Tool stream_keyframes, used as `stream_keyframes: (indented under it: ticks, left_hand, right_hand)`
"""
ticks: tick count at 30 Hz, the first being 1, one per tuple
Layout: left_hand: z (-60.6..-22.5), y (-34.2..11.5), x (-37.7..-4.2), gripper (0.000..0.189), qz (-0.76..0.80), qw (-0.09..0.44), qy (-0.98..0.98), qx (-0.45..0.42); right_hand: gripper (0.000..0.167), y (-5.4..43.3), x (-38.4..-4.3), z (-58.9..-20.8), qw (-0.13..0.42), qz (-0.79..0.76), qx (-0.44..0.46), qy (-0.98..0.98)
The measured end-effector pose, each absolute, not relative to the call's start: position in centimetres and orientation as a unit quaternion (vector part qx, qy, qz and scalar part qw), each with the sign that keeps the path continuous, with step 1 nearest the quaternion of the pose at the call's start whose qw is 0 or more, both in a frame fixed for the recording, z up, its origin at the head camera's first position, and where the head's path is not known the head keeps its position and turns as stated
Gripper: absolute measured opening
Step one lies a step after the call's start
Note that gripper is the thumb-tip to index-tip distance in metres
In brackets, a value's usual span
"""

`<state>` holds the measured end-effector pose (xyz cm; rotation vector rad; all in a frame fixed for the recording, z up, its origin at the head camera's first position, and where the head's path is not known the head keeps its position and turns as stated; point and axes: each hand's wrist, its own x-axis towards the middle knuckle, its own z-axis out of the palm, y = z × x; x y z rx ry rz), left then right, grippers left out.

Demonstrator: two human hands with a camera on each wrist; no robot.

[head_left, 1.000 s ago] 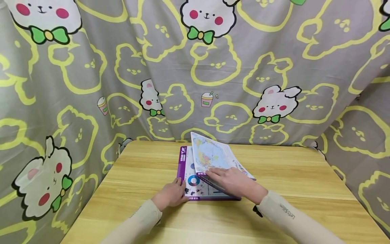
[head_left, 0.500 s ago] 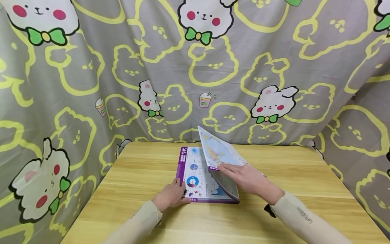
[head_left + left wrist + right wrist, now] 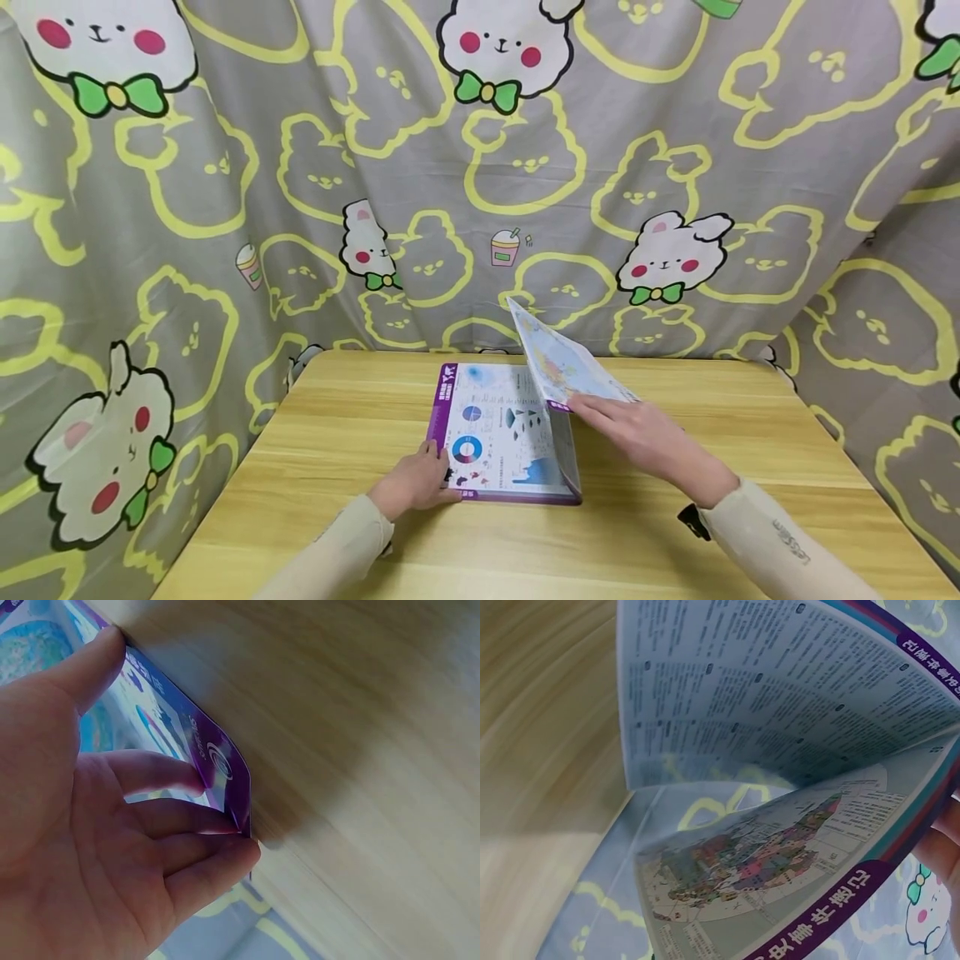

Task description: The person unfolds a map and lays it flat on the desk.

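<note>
A folded paper map (image 3: 487,392) with purple borders lies on the table, its face printed with charts and small pictures. At its near left corner my left hand (image 3: 414,482) rests with fingers and thumb spread along the edges; in the left wrist view its fingers look relaxed against the purple border. My right hand (image 3: 637,429) pinches the near edge of the raised upper panel (image 3: 558,362), which shows a blue world map and stands tilted up. In the right wrist view, folds of the map (image 3: 780,690) gape apart, and only part of the right hand (image 3: 945,851) shows.
The map lies on a light wooden table (image 3: 315,425). A grey curtain (image 3: 420,167) with yellow outlines and white cartoon animals hangs behind the table and along both sides.
My right hand has moved to the right with the raised panel, opening it wider and uncovering more of the charts beneath. The left hand has stayed at the corner.
</note>
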<state>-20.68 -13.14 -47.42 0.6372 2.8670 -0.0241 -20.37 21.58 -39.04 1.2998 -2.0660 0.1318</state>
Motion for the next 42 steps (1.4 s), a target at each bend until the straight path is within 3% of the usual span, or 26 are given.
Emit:
stream_keyframes:
  ticks: [26,35,42]
  left_hand:
    - [-46.9,-15.3,-20.6,0.082,0.059,0.124,0.974,0.178]
    - [-47.3,-16.3,-20.8,0.082,0.081,0.127,0.974,0.172]
    - [-47.3,-17.0,-20.8,0.081,0.084,0.131,0.973,0.168]
  right_hand:
    - [0.041,25.1,-19.9,-39.6,0.379,0.087,0.482,-0.785]
    - [0.036,25.5,-19.9,-39.8,0.434,0.103,0.486,-0.752]
    - [0.036,26.3,-19.4,-39.9,0.432,0.096,0.476,-0.760]
